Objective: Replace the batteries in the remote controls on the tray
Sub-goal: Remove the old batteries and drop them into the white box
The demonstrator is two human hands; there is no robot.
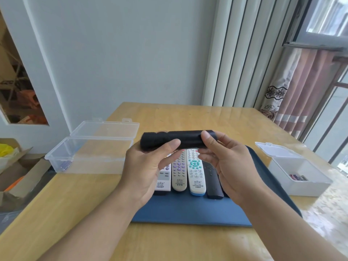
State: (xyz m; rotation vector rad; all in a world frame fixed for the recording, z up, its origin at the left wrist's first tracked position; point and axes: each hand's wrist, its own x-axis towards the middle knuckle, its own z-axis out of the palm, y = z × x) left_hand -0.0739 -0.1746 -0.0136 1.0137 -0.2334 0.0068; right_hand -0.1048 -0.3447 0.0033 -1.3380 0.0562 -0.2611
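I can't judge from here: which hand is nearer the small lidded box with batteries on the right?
Right. The right hand holds the black remote just left of the box; the left hand is farther left.

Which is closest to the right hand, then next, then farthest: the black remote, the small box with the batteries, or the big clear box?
1. black remote: held in the right hand.
2. small box: on the table, to its right.
3. big clear box: far over on the left.

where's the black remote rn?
Head view, centre: the black remote is held sideways above the blue tray, left hand gripping one end and right hand the other, over the remotes lying on the tray.
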